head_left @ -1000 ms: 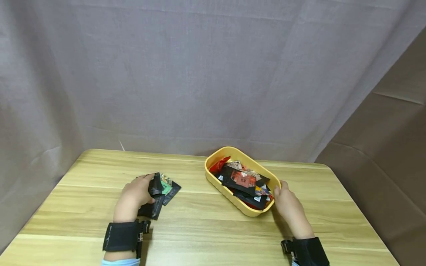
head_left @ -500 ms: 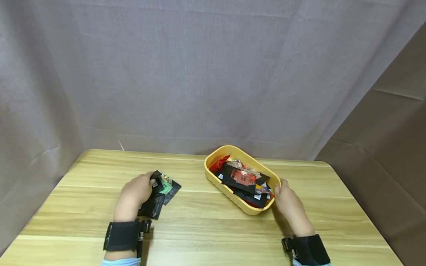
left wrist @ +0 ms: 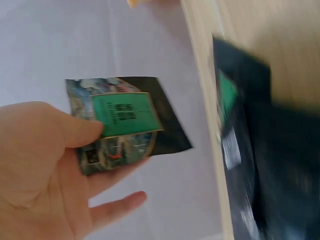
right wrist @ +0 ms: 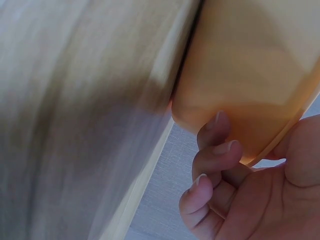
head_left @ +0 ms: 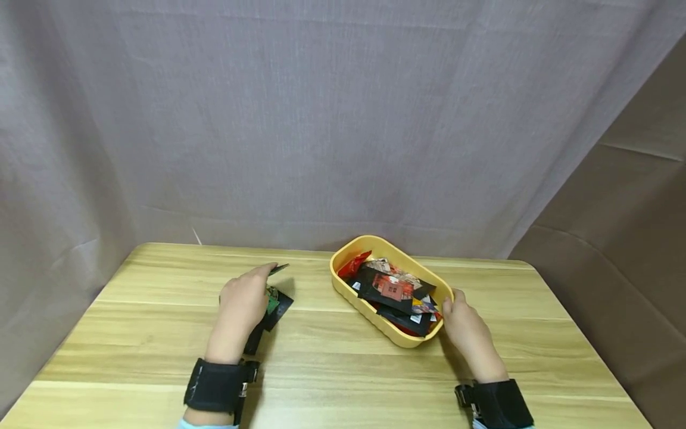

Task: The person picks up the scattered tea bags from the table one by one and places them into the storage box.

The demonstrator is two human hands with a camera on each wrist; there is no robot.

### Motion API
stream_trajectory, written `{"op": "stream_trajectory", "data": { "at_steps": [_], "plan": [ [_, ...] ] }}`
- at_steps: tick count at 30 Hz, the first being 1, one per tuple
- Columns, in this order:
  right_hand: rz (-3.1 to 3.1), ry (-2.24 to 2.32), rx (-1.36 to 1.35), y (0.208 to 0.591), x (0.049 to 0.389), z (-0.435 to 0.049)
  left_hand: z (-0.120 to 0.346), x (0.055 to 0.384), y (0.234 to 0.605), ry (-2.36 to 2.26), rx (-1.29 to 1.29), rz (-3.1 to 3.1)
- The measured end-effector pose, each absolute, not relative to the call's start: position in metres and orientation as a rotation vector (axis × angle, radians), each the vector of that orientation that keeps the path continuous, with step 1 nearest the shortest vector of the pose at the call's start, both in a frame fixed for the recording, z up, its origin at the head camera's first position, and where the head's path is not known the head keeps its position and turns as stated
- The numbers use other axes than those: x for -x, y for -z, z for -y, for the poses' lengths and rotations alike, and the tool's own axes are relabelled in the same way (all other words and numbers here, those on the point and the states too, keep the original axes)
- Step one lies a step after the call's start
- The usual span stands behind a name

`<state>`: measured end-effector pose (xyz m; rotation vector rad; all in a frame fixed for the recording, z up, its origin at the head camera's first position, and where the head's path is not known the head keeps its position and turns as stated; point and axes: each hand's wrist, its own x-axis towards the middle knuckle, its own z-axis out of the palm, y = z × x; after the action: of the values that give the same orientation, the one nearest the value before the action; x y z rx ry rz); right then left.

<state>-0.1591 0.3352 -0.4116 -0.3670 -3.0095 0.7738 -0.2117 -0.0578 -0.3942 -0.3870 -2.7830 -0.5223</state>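
Note:
Between thumb and fingers my left hand pinches a small black packet with a green label, raised off the table. Below it, partly hidden by the hand, several more black packets lie on the table; in the left wrist view they are blurred at the right. My right hand grips the near right end of a yellow basket, thumb at the rim and curled fingers against the outer wall. Inside the basket lie black packets with red pictures and a red packet.
The light wooden table carries the basket right of centre, near its back edge. A grey cloth hangs behind the table, and a brown cloth hangs at the right. Each wrist wears a black strap.
My left hand has picked a packet up from the pile and moved right and a little away, lifting it. The right hand and the basket stay nearly where they were.

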Motion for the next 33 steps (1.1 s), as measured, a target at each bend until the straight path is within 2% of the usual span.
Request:
{"op": "stream_trajectory", "data": {
  "at_steps": [13, 22, 33],
  "plan": [
    [3.019, -0.767, 0.384, 0.408, 0.157, -0.337, -0.058, 0.177, 0.397, 0.334, 0.883, 2.559],
    [3.021, -0.768, 0.365, 0.406, 0.157, -0.336, -0.089, 0.171, 0.402, 0.253, 0.951, 2.588],
    [3.019, -0.775, 0.371, 0.407, 0.156, -0.337, -0.110, 0.192, 0.402, 0.159, 1.039, 2.733]
  ]
}}
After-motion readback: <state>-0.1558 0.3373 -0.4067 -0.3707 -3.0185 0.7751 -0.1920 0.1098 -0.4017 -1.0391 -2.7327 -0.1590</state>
